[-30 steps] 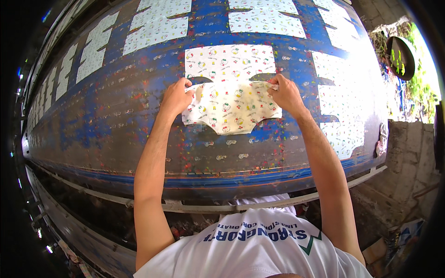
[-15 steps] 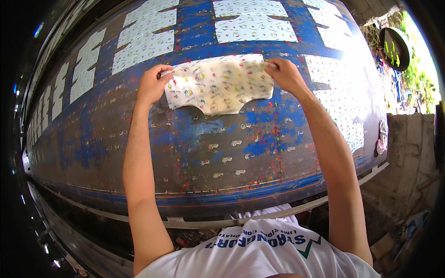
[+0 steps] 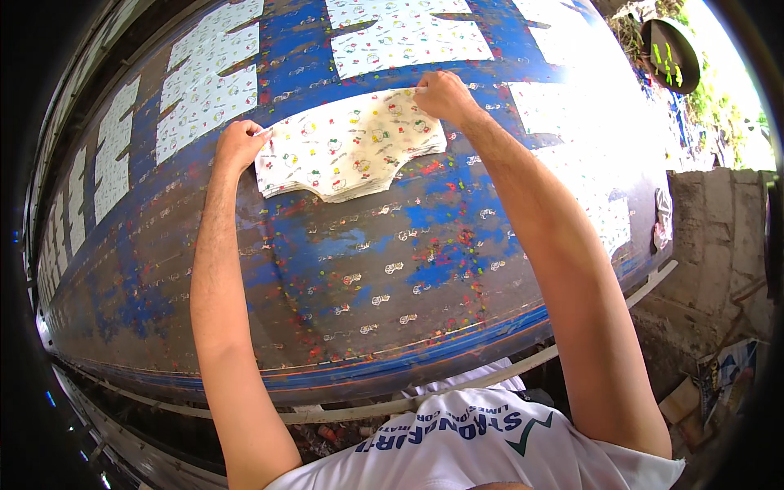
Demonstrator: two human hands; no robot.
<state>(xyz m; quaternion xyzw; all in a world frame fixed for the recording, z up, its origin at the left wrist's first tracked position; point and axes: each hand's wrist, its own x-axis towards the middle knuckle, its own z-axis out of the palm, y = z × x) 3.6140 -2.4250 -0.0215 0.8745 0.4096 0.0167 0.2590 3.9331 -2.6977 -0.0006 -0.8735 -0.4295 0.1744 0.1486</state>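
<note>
A layered stack of white, printed fabric cutouts [image 3: 347,151], with small red, yellow and green figures and curved notches along the near edge, spans the space between my hands above the paint-stained blue-grey table [image 3: 384,286]. My left hand [image 3: 243,145] pinches its upper left corner. At the upper right corner my right hand [image 3: 443,98] grips the far edge with fingers closed, its right end higher in view than the left. Whether the stack rests fully on the table, I cannot tell.
Similar cutouts [image 3: 208,114] lie in rows to the left, behind [image 3: 408,45] and at the bright right side [image 3: 539,110]. A rail [image 3: 653,282] runs along the near edge. A dark round pan [image 3: 670,57], a concrete block wall [image 3: 710,245] and scrap [image 3: 727,367] are at the right.
Both hands have carried the stack away from me and leftward in view, now slanted, hiding the sheet that showed behind it earlier. The view has also shifted somewhat.
</note>
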